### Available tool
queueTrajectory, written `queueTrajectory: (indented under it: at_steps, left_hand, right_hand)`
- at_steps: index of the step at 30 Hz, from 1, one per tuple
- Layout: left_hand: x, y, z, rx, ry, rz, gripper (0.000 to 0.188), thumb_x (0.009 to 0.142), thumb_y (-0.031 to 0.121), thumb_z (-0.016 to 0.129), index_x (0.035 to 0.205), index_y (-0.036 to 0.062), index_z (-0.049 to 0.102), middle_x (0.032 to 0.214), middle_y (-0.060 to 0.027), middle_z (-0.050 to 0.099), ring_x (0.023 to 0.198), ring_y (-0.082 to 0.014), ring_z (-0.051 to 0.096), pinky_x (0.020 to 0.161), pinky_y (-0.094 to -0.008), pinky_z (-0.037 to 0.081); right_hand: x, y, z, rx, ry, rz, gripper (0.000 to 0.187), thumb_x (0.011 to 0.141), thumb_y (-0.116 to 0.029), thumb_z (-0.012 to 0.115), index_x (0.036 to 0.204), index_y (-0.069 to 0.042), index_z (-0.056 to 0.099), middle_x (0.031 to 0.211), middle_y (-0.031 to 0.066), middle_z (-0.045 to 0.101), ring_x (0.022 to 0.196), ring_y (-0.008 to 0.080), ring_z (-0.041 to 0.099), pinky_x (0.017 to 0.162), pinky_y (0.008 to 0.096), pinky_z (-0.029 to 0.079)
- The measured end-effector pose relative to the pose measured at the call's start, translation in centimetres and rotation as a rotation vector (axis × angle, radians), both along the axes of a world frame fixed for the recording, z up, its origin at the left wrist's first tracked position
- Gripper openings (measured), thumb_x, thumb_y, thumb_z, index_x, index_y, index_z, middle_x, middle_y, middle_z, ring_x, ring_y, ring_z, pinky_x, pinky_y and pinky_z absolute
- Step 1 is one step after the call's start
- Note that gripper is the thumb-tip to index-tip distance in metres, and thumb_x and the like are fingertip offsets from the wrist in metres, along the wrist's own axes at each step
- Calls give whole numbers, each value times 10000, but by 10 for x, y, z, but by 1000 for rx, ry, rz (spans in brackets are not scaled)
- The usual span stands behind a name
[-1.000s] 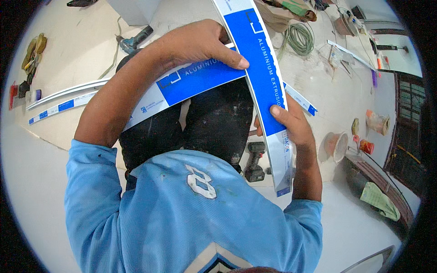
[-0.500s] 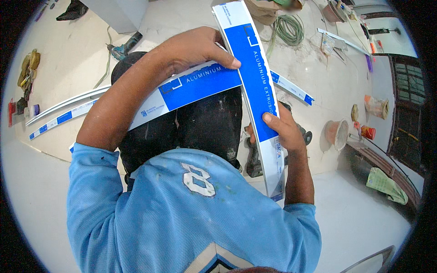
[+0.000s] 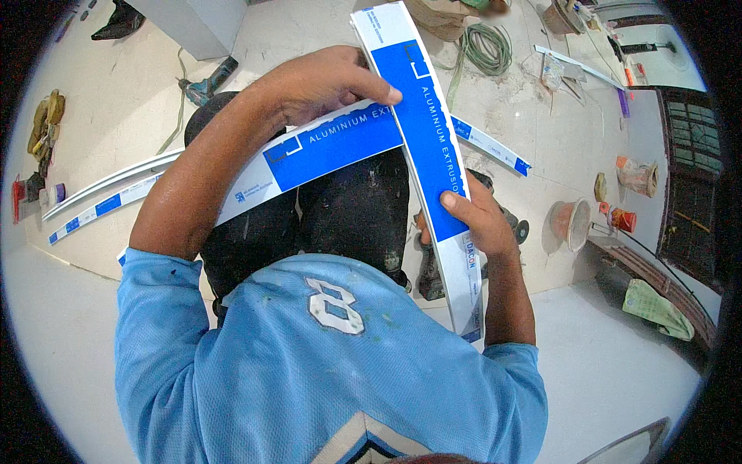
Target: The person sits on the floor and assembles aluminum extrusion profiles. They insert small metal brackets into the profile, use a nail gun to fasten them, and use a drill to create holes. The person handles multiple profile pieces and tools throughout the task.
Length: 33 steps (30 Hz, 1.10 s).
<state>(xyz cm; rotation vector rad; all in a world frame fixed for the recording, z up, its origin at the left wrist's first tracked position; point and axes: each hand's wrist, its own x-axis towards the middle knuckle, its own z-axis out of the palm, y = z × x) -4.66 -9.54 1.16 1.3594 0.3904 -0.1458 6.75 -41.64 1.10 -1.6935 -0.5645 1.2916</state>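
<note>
Two long metal profiles in blue-and-white protective film meet at an angle over my lap. One profile (image 3: pixel 332 147) lies across my thighs, its right end tucked under or against the other. The second profile (image 3: pixel 429 131) runs from the top of the view down to my right side. My left hand (image 3: pixel 336 81) is closed at the meeting point, thumb pressed on the second profile's edge; its other fingers are mostly hidden behind. Lower down, my right hand (image 3: pixel 479 213) grips the second profile, thumb on its face and fingers underneath.
More film-wrapped profiles (image 3: pixel 108 203) lie on the floor at left, and another strip (image 3: pixel 495 147) at right. A teal cordless drill (image 3: pixel 209 83) is beyond my knee; a dark power tool (image 3: pixel 431 272) sits by my right leg. A coiled hose (image 3: pixel 485 50) and a bucket (image 3: pixel 572 223) are farther right.
My left thumb has shifted slightly up along the second profile, uncovering a little more of the one across my lap. Both profiles have moved slightly left in view; my right hand keeps its grip.
</note>
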Motion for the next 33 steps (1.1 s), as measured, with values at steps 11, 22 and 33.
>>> queueTrajectory:
  at_steps: [11, 22, 33]
  left_hand:
    - [-2, 3, 2, -239, 20, 86, 722, 872, 392, 749, 1410, -80, 655, 1321, -340, 637, 1226, -433, 608, 1062, -624, 515]
    - [-7, -2, 6, 33, -20, 6, 819, 831, 389, 794, 1460, -106, 623, 1306, -349, 707, 1142, -422, 743, 1060, -515, 574]
    - [-10, -7, 14, 455, 63, -25, 703, 821, 267, 772, 1450, -23, 651, 1045, -163, 790, 935, -207, 738, 863, -311, 570]
  right_hand:
    - [-1, 10, 16, -5, 89, 39, 844, 997, -517, 749, 1505, 91, 457, 991, 252, 772, 800, 274, 819, 729, 406, 688]
    - [-1, 5, 4, -22, 26, -18, 913, 938, -554, 800, 1491, 94, 472, 985, 251, 767, 783, 280, 815, 694, 397, 684]
    - [57, 37, -37, 9, -281, -151, 658, 1047, -518, 687, 1379, 41, 584, 1027, 242, 766, 845, 291, 785, 780, 426, 634]
